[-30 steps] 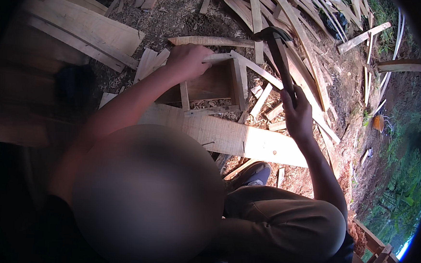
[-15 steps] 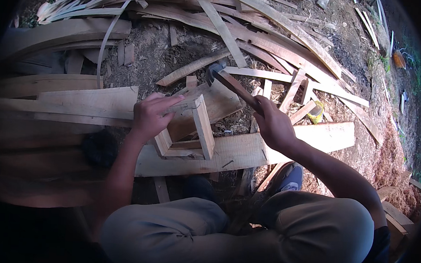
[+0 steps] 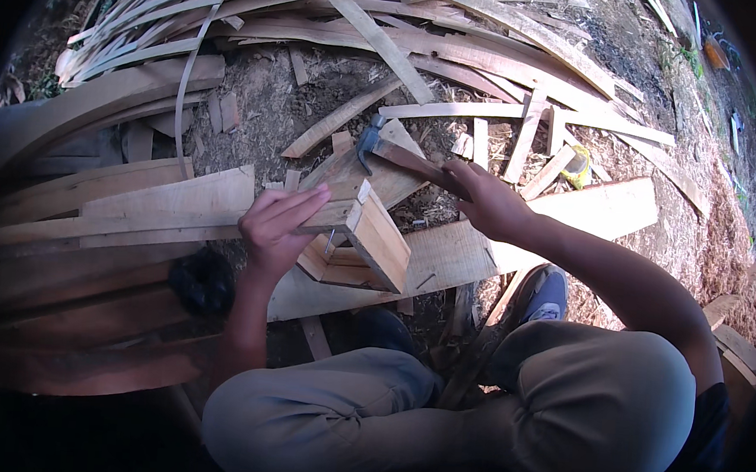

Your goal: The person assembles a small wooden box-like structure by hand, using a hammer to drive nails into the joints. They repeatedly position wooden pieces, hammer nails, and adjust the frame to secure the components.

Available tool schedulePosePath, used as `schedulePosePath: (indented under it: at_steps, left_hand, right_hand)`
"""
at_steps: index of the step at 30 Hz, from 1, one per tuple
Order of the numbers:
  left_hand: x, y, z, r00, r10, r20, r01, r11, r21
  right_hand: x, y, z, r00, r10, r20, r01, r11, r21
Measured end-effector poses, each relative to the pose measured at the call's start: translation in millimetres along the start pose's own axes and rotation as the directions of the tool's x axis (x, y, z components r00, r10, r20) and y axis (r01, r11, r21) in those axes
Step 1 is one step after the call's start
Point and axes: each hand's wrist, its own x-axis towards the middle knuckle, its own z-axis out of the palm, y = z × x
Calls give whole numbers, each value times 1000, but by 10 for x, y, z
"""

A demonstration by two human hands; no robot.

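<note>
My right hand (image 3: 491, 201) is wrapped round the wooden handle of a claw hammer (image 3: 417, 163), whose metal head hangs in the air just beyond a small open wooden frame (image 3: 381, 239). My left hand (image 3: 276, 226) grips the frame's far left piece, fingers along its top and thumb hidden. The frame is tilted over a long plank (image 3: 452, 256). Inside it, a thin shiny nail (image 3: 332, 241) sticks out below the far piece. Another nail (image 3: 427, 280) lies on the plank.
Long curved wood strips (image 3: 338, 35) are heaped across the far side. Stacked boards (image 3: 155, 195) and a black bundle (image 3: 202, 281) are at the left. A yellow roll (image 3: 579, 167) sits among offcuts at the right. My shoe (image 3: 547, 297) is beside the plank.
The wooden frame has tipped, showing more of its near right side and the nail inside. The hammer head has moved slightly down and left. The whole view has shifted a little.
</note>
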Motion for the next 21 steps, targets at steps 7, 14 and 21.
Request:
schedulePosePath:
  at_steps: [7,14,21]
  left_hand:
    - [102,203,-126,994,19,-112,-20,1000,-9]
    - [212,410,-83,949,51,-312,-73,995,-61]
    - [133,322,50,916,20,-401,-142,950,-277]
  right_hand:
    - [119,-658,-446,977,-211,-35,213,946,243]
    - [-70,-1152,-503,873,-448,194,330,834,442]
    - [-105,-1271,-446,823,-555,125,461,779,424]
